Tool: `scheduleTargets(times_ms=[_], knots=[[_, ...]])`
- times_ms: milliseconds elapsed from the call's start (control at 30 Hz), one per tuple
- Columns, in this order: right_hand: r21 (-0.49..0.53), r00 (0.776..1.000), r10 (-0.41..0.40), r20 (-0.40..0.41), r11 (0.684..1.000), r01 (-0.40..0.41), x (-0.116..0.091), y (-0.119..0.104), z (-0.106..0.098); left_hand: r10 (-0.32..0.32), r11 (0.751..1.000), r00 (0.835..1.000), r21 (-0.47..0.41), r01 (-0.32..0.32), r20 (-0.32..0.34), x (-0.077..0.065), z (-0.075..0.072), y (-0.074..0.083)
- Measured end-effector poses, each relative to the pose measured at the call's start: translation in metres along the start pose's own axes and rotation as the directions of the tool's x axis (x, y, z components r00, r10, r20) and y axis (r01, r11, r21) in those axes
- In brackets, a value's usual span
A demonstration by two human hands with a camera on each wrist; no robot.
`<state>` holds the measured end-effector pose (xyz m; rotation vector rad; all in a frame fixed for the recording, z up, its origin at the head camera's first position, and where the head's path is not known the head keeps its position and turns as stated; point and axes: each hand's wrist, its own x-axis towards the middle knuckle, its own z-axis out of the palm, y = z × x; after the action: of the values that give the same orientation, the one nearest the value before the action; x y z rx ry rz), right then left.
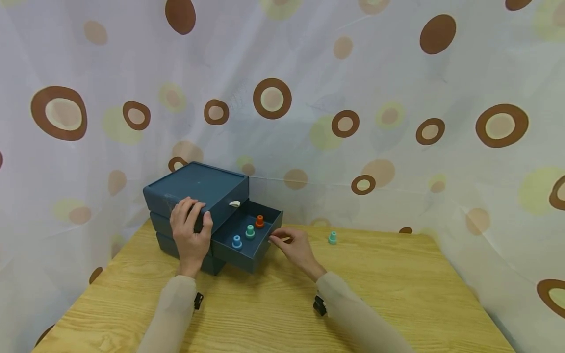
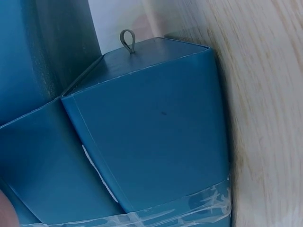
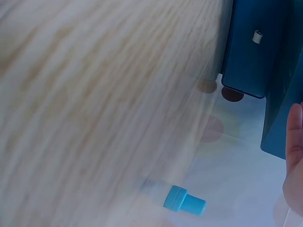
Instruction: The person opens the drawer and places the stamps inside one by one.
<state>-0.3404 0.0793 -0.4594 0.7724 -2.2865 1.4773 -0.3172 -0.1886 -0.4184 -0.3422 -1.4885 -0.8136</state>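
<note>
A dark blue three-tier drawer unit stands at the left of the table, its middle drawer pulled out to the right. Inside the drawer stand a blue stepped plastic peg, a teal one and an orange-red one. My left hand rests against the unit's near side, fingers spread up over the top tier's edge. At the open drawer's front, thumb and forefinger of my right hand pinch at the pull, which the fingertips hide. The right wrist view shows those fingers beside the drawer.
Another teal peg stands on the wooden table, right of the drawer. The top drawer has a white pull tab; the bottom drawer carries a loop. Clear tape crosses the unit's side. A patterned curtain hangs behind.
</note>
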Motion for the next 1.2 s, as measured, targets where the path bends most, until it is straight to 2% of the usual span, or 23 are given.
scheduleTargets(times_ms=[567,833,1200], knots=[[-0.026,1.000,0.011,0.028,1.000,-0.010,-0.002,-0.001,0.001,-0.006,1.000,1.000,-0.003,0.006,0.004,0.000,0.000,0.001],[-0.041,0.998,0.051,0.045,0.998,-0.049,0.001,-0.007,0.005,-0.011,1.000,1.000,-0.009,0.011,0.005,0.001,0.001,0.002],[-0.090,0.994,0.074,0.083,0.994,-0.067,0.008,-0.013,0.016,-0.013,1.000,1.000,0.003,0.013,0.013,0.000,0.000,0.001]])
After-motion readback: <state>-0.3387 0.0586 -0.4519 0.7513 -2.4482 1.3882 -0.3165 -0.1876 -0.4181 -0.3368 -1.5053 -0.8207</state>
